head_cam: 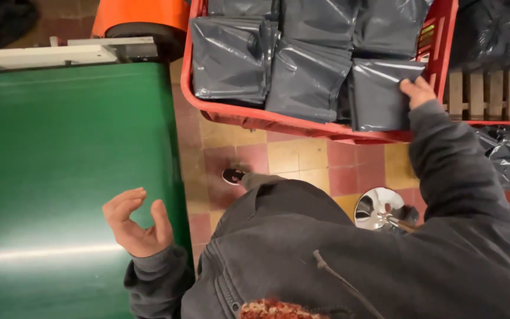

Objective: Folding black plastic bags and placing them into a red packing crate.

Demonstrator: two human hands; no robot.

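At crate's right edge — right hand (417, 91) grips grey bag (379, 94); left hand (137, 221) half-curled, empty — over green belt (60, 165).

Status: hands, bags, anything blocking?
Right hand grips a grey bag in the red crate. Left hand empty, fingers curled, over the green belt. Nothing blocking.

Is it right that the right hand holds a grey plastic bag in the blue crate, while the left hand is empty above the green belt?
Not quite: the head view shows a red plastic crate, not a blue one. The right hand does grip a grey plastic bag in it, and the left hand is empty, fingers curled, above the green conveyor belt.
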